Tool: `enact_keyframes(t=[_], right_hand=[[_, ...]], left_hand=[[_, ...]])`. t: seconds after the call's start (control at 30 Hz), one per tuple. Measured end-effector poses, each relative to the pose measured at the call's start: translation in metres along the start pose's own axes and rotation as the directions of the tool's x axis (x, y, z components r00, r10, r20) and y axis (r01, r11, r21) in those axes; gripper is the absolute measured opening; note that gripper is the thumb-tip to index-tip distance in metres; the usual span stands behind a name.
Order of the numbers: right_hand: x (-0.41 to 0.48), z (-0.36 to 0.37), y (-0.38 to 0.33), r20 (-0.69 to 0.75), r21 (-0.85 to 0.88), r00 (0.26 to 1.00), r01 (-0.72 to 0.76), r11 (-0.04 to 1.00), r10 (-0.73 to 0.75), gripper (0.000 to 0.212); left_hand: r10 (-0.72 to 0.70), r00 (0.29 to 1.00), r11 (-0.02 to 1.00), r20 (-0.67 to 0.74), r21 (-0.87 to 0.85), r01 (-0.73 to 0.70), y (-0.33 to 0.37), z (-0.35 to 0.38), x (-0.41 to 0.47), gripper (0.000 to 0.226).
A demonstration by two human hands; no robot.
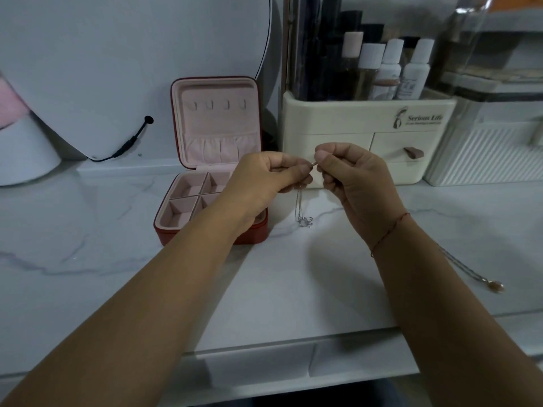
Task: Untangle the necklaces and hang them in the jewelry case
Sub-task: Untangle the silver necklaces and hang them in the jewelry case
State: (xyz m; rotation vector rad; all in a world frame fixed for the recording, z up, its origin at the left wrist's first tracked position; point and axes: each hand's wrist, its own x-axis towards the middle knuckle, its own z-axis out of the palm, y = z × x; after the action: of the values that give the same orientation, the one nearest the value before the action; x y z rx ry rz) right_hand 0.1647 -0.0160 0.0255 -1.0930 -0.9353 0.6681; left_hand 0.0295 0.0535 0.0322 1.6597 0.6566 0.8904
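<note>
Left hand (261,177) and right hand (361,183) pinch close together.

Single view, taken from head-worn camera, aimed forward and down across white marble-look tabletop (88,230). Wide-angle lens: straight edges bowed near frame borders. Forearms seen entering from bottom corners; left hand (264,177) and right hand (361,183) brought together at frame centre, close to lens, necklace (298,204) pinched between them. Open jewelry case (217,127) framed just left of centre, cream organizer (367,118) upper right. Near table edge shown along bottom
</note>
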Motion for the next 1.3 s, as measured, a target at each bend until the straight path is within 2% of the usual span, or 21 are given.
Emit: enact_keyframes(t=[0.23,0.6,0.77,0.93,1.07,1.3], right_hand=[[-0.003,0.0014,-0.0042,0.033,0.017,0.999,0.015,1.0,-0.015,0.008],[-0.0036,0.0017,-0.0064,0.032,0.036,0.999,0.025,0.999,-0.026,0.009],[-0.0041,0.0016,-0.0069,0.053,0.056,0.998,0.01,0.998,-0.013,0.01],[-0.0033,0.0026,-0.0054,0.066,0.072,0.998,-0.013,0.997,0.008,0.01],[-0.0024,0.0027,-0.0041,0.061,0.087,0.998,-0.026,0.996,0.021,0.011],[-0.0003,0.0025,-0.0027,0.083,0.089,0.995,-0.07,0.994,0.063,0.018]], left_hand=[[0.047,0.999,0.978,-0.001,0.204,-0.045,-0.0003,0.0016,-0.0019,0.008],[0.084,0.995,0.96,0.053,0.264,-0.095,0.0008,0.0017,-0.0031,0.003],[0.096,0.995,0.971,0.04,0.215,-0.102,-0.0017,0.0025,-0.0012,0.017],[0.087,0.996,0.973,0.018,0.215,-0.089,-0.0046,0.0021,0.0018,0.012],[0.067,0.997,0.984,0.036,0.166,-0.072,-0.0057,0.0017,0.0029,0.017],[0.018,1.0,0.998,0.019,0.063,-0.019,-0.0036,-0.0006,0.0028,0.005]])
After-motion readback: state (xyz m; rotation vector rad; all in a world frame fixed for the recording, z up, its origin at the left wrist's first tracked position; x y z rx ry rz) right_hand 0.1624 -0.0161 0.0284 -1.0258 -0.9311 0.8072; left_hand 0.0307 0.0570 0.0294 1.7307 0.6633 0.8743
